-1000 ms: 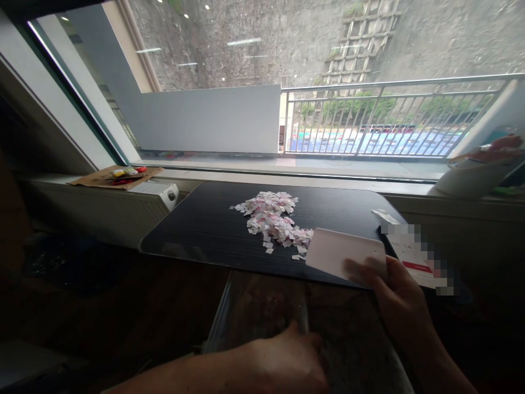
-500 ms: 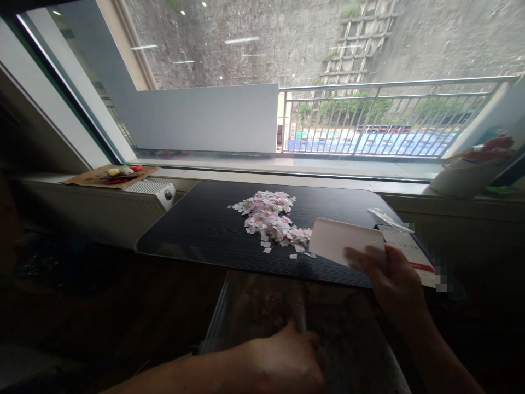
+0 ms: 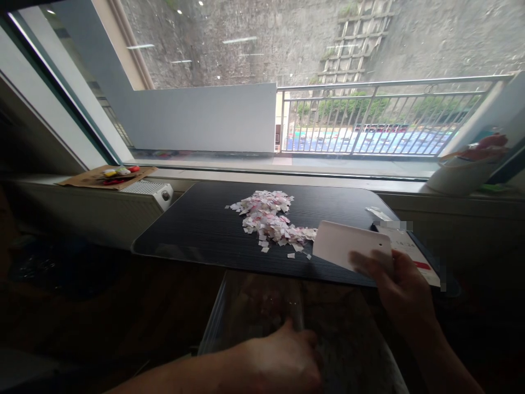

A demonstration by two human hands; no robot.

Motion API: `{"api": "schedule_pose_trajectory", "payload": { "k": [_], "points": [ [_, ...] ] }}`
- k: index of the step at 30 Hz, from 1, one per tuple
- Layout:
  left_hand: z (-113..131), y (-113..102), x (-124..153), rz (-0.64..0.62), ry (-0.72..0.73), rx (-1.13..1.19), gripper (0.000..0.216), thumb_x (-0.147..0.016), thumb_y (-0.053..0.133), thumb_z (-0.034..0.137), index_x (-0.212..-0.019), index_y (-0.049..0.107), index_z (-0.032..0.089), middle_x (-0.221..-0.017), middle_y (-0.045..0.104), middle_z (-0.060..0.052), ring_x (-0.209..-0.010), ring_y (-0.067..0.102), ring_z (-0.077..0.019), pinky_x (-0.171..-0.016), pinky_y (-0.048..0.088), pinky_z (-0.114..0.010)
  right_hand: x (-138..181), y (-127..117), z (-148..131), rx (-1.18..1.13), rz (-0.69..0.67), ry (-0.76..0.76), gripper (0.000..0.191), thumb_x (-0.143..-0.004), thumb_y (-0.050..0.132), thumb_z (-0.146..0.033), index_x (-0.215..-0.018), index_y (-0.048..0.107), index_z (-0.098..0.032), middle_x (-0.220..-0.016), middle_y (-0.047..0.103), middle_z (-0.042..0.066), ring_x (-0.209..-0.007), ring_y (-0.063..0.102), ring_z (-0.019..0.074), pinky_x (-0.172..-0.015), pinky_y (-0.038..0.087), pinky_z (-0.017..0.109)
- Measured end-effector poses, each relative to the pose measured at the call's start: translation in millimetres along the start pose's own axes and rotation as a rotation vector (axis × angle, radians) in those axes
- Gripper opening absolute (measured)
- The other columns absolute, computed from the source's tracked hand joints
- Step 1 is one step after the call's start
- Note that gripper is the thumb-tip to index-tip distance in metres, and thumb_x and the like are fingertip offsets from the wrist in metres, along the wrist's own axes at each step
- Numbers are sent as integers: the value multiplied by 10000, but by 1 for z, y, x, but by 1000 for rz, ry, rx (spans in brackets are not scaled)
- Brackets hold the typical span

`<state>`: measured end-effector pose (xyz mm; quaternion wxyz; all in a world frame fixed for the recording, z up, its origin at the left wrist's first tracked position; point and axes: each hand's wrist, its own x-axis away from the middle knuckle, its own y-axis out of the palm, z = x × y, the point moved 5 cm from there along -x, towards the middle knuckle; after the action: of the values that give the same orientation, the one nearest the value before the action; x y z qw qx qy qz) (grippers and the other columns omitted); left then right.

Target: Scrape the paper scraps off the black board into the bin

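My right hand [image 3: 400, 290] grips a flat white scraper card [image 3: 348, 244] and holds it tilted on the black tabletop [image 3: 205, 230], just right of a pile of small white and pink paper bits [image 3: 270, 219]. A few loose bits lie between the pile and the card's edge. My left hand [image 3: 283, 358] is closed on the rim of a clear plastic bag [image 3: 254, 312] held open below the table's front edge. Some paper bits show faintly inside the bag.
A white and red printed sheet [image 3: 410, 254] lies at the table's right edge. On the sill stand a white bowl [image 3: 461, 175] at right and a cardboard piece with small coloured items [image 3: 106, 176] at left, above a white heater [image 3: 150, 191]. A window with a railing is behind.
The right hand with the card drew back slightly to the right from the pile, leaving a few loose bits. The view shifted a little. The left hand kept its hold on the bag.
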<state>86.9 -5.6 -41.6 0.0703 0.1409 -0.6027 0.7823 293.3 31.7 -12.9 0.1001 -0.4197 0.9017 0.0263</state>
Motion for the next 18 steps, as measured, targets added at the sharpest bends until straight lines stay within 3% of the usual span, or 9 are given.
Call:
{"api": "schedule_pose_trajectory", "payload": {
  "k": [6,11,14,18],
  "points": [
    [0,-7,2,-10,-9,30,255,-820,716,193,-612,573,155,-685,638,-27,-825,588,-216,-724,470,-378,2,14,9,-82,-60,76,443,-721,845,-545,-969,649,-236,-921,796,27,-860,787,256,-792,658,374],
    [3,-13,1,30,29,40,182,-804,712,170,-645,624,165,-677,636,-31,-839,593,-228,-704,473,-370,13,5,13,-100,-14,128,452,-714,857,-532,-992,664,-232,-922,799,35,-838,785,267,-763,657,382],
    [3,-13,-1,1,23,38,191,-805,721,183,-645,618,163,-676,639,-26,-843,601,-227,-727,482,-383,19,-1,18,-97,16,145,455,-720,855,-530,-1009,666,-234,-936,794,27,-831,779,248,-734,654,345],
    [3,-13,-6,-35,47,46,232,-823,705,217,-626,594,163,-647,628,-22,-820,599,-232,-775,488,-422,35,8,23,-134,-41,207,433,-732,853,-515,-1010,667,-242,-877,785,3,-757,759,213,-646,634,278]
  ]
}}
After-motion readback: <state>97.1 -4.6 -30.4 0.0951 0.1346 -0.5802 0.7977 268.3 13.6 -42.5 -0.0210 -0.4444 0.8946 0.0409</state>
